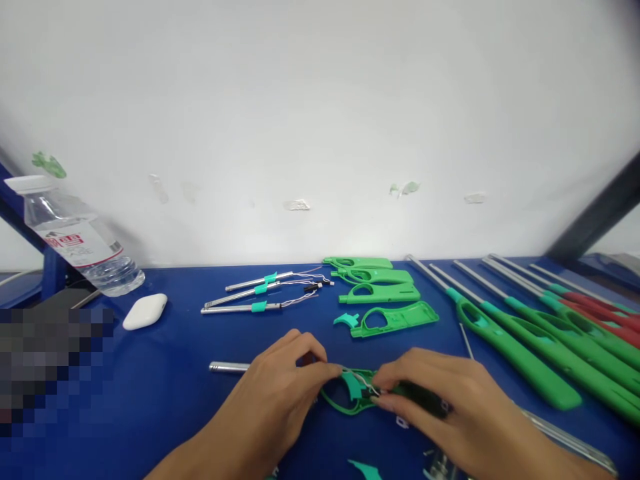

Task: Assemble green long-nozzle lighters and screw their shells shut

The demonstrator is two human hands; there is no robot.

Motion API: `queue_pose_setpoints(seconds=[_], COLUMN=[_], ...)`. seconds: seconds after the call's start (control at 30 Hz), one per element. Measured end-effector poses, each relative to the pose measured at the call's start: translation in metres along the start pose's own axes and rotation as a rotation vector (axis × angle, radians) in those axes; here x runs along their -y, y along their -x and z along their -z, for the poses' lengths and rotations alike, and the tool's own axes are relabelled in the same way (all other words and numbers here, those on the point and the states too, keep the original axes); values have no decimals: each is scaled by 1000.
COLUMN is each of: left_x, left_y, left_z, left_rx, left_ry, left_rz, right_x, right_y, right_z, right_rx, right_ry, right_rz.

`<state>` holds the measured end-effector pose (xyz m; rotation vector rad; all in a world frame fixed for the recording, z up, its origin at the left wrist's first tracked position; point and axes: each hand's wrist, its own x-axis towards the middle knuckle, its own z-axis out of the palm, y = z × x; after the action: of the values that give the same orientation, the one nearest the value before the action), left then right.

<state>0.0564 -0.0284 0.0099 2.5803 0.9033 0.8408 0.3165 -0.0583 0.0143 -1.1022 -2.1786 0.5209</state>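
Between my hands lies an open green lighter shell (345, 405) with a teal trigger (354, 385), white wires (369, 385) and a small black part inside. My left hand (287, 380) is closed around the nozzle end, thumb and forefinger pinched near the trigger; a metal tube (229, 367) sticks out to its left. My right hand (445, 403) grips the handle end, its thumb and forefinger at the wires and black part. Its palm and fingers hide much of that handle. A loose teal trigger (366, 469) lies at the near edge.
Metal tubes with wires (243, 308) and green half shells (400, 317) lie behind my hands. Assembled green lighters (525, 353) and red ones (595, 313) fill the right. A water bottle (83, 243) leans at left beside a white case (145, 311). A white wall (320, 133) rises behind.
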Motion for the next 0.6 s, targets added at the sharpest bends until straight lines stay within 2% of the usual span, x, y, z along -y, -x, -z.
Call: queue_pose_setpoints(seconds=[0.13, 0.23, 0.4, 0.6], left_x=[-3, -4, -7, -8], left_y=[0, 0, 5, 8], left_z=[6, 15, 25, 29], left_rx=[-27, -12, 63, 166], left_ry=[118, 92, 14, 50], left_rz=[104, 155, 217, 312], right_x=[-4, -4, -4, -7], right_y=[3, 3, 1, 3], right_z=[-1, 0, 3, 2], right_rx=[6, 21, 44, 15], right_ry=[-9, -5, 30, 34], right_rz=[-43, -47, -40, -27])
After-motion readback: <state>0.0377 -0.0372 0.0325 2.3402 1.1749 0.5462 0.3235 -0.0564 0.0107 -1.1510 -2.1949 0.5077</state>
